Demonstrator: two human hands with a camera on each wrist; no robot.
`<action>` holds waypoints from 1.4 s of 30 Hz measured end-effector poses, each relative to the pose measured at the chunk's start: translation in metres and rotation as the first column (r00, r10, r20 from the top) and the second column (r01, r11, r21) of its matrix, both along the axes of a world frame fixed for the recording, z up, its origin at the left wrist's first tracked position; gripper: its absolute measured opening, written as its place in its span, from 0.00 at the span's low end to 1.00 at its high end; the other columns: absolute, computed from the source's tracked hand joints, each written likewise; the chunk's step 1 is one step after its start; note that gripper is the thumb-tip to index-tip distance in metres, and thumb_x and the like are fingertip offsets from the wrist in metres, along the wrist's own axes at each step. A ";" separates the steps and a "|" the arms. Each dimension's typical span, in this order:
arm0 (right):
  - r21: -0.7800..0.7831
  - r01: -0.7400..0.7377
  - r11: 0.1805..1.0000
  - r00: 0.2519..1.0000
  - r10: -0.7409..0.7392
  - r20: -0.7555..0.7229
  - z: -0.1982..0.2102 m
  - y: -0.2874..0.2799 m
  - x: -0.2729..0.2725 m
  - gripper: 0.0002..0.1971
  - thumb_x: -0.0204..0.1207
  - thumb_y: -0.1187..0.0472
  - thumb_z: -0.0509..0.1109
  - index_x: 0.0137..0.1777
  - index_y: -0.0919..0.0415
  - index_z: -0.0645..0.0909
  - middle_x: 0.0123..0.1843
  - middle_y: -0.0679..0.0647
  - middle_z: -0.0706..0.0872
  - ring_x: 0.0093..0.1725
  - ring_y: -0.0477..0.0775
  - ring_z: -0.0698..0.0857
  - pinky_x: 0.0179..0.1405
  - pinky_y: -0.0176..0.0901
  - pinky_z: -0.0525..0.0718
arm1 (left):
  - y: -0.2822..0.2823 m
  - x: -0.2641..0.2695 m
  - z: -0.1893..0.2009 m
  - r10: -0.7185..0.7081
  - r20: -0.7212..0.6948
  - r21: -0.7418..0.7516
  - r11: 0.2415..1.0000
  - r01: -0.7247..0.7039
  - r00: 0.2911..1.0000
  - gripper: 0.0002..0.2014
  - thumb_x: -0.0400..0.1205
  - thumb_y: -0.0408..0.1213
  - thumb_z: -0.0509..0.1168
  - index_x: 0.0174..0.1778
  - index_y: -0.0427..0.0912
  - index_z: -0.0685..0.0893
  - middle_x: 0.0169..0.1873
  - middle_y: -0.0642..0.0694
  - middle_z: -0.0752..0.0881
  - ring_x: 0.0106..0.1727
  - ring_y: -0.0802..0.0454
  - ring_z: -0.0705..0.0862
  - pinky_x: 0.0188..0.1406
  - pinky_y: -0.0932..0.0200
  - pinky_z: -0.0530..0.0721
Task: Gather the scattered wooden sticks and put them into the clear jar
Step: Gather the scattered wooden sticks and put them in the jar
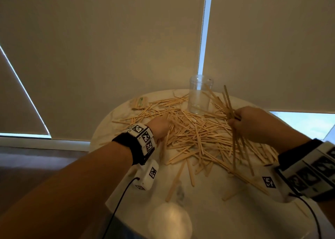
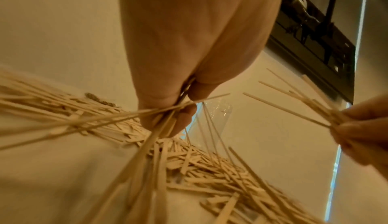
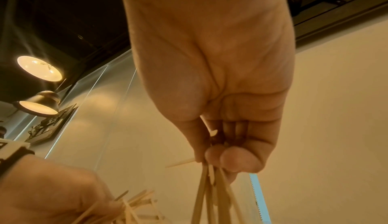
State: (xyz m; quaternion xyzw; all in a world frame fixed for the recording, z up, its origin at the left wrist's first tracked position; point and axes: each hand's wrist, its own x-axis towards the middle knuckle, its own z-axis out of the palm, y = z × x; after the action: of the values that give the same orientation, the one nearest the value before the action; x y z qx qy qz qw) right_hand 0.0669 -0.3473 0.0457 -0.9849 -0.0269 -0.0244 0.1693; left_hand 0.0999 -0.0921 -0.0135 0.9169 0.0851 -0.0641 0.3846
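Observation:
A wide heap of wooden sticks (image 1: 195, 131) covers the round pale table (image 1: 208, 198). The clear jar (image 1: 200, 94) stands upright at the table's far edge, with only a stick or two leaning into it. My left hand (image 1: 159, 128) is down in the heap's left side, and its fingers (image 2: 178, 121) grip a bunch of sticks (image 2: 126, 116). My right hand (image 1: 257, 122) is raised right of the jar and grips a fanned bundle of sticks (image 1: 230, 108). In the right wrist view its fingers (image 3: 228, 159) curl round those sticks (image 3: 210, 202).
A small wrapped packet (image 1: 140, 101) lies at the table's far left. A white rounded object (image 1: 170, 220) sits at the near edge. Roller blinds (image 1: 108, 39) hang right behind the table. Cables (image 1: 119, 202) trail from both wrist cameras.

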 end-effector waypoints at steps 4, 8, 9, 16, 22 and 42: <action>0.094 -0.038 0.995 0.999 0.040 -0.015 -0.002 0.021 0.003 0.11 0.86 0.52 0.64 0.46 0.55 0.83 0.39 0.51 0.88 0.40 0.51 0.85 0.39 0.44 0.79 | -0.005 0.002 -0.002 0.078 0.083 -0.166 0.984 -0.064 0.993 0.22 0.91 0.46 0.53 0.62 0.28 0.80 0.41 0.39 0.79 0.39 0.43 0.78 0.43 0.51 0.77; 0.154 -0.093 0.984 0.996 0.094 0.002 -0.001 0.042 0.010 0.14 0.86 0.51 0.63 0.38 0.53 0.80 0.37 0.51 0.87 0.34 0.47 0.84 0.30 0.39 0.73 | -0.011 0.006 -0.001 0.100 0.144 -0.195 0.978 -0.071 0.985 0.16 0.91 0.47 0.53 0.59 0.38 0.77 0.44 0.44 0.82 0.40 0.47 0.80 0.42 0.53 0.80; 0.175 -0.102 0.979 0.995 0.102 0.010 -0.001 0.047 0.012 0.15 0.86 0.51 0.63 0.38 0.53 0.79 0.36 0.51 0.87 0.34 0.47 0.83 0.29 0.39 0.72 | -0.012 0.008 0.000 0.092 0.165 -0.228 0.972 -0.053 0.982 0.16 0.90 0.47 0.54 0.61 0.39 0.78 0.48 0.43 0.83 0.44 0.45 0.82 0.46 0.52 0.83; 0.296 -0.143 0.944 0.989 0.126 0.077 -0.006 0.085 0.045 0.14 0.85 0.50 0.64 0.39 0.53 0.80 0.36 0.51 0.88 0.37 0.52 0.87 0.39 0.48 0.86 | -0.025 0.025 0.011 0.134 0.324 -0.495 0.868 0.047 0.937 0.12 0.91 0.44 0.53 0.55 0.46 0.80 0.47 0.48 0.88 0.43 0.51 0.82 0.46 0.48 0.85; 0.240 -0.193 0.951 0.981 0.186 0.053 -0.008 0.111 0.075 0.14 0.87 0.52 0.61 0.47 0.56 0.86 0.38 0.52 0.89 0.37 0.51 0.89 0.43 0.47 0.89 | -0.033 0.048 0.017 0.137 0.349 -0.632 0.765 0.125 0.927 0.18 0.90 0.54 0.53 0.62 0.47 0.83 0.47 0.51 0.88 0.45 0.57 0.85 0.40 0.60 0.81; 0.023 -0.159 0.987 0.759 0.107 0.642 0.015 0.070 0.108 0.23 0.84 0.60 0.66 0.78 0.47 0.73 0.76 0.48 0.76 0.77 0.50 0.70 0.71 0.41 0.69 | -0.039 0.097 0.020 -0.043 0.345 -0.807 0.496 0.320 0.938 0.13 0.90 0.46 0.58 0.61 0.45 0.84 0.29 0.50 0.77 0.36 0.52 0.81 0.45 0.46 0.83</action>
State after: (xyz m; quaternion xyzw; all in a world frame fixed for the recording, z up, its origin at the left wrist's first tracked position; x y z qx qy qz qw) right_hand 0.1753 -0.2775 0.0608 -0.9064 -0.1517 -0.3462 0.1885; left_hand 0.1969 -0.1315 0.0060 0.6118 -0.1106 -0.0081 0.7832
